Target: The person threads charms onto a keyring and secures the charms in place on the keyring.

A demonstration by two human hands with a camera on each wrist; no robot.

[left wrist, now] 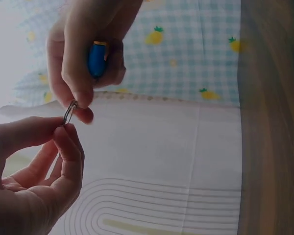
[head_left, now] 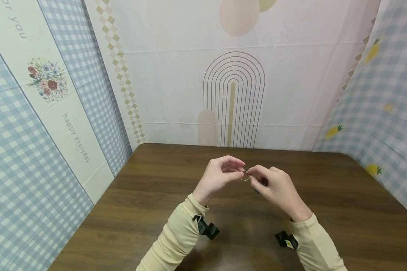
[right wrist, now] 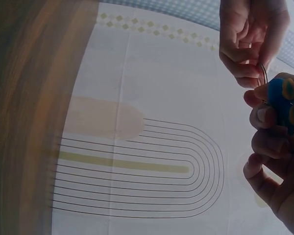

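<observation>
A thin metal key ring is held up over the table between the two hands. My left hand pinches one side of it between thumb and fingertips. From the other side my right hand pinches the same ring, seen nearly edge-on as a split ring in the left wrist view. A small blue charm with yellow-orange round parts sits within the right hand's fingers, close to the ring. Part of that charm is covered by the fingers.
The brown wooden table lies below both hands. A white printed cloth hangs behind it, with checked cloths at the sides. Each forearm wears a black wrist camera mount over a pale yellow sleeve.
</observation>
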